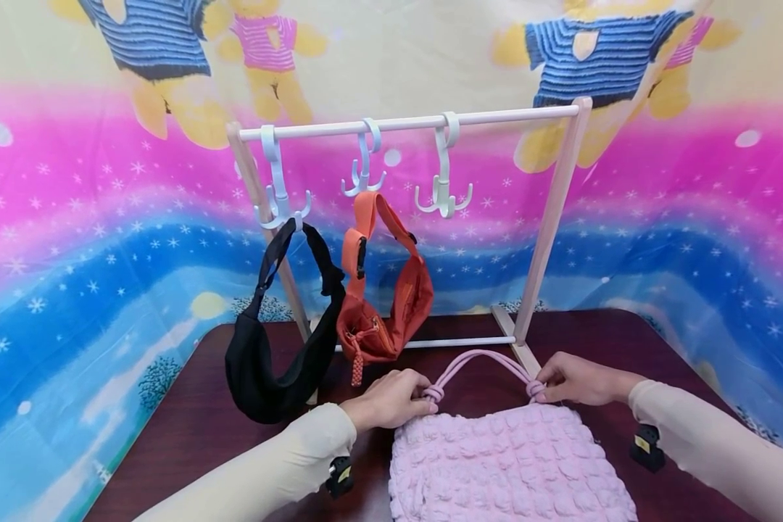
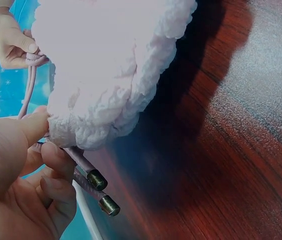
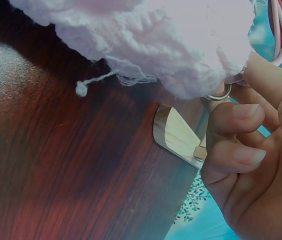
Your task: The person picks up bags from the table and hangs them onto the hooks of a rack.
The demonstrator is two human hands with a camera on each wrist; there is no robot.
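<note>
A pink puffy quilted handbag (image 1: 502,464) is held up by its top edge in front of the rack. My left hand (image 1: 394,399) pinches its upper left corner by the knotted cord handle (image 1: 479,353). At the upper right corner, my right hand (image 1: 577,380) pinches the other knot. The left wrist view shows two cord ends with dark metal tips (image 2: 103,192) hanging below my left fingers. A ring (image 3: 221,93) appears beside my right fingers in the right wrist view, along with a loose white thread (image 3: 96,80).
A wooden rack (image 1: 548,225) stands on the dark red table (image 1: 189,435). Its bar carries a blue hook (image 1: 277,181), a second blue hook (image 1: 364,159) and a pale green hook (image 1: 444,167). A black bag (image 1: 267,377) and an orange-red bag (image 1: 385,319) hang on the left.
</note>
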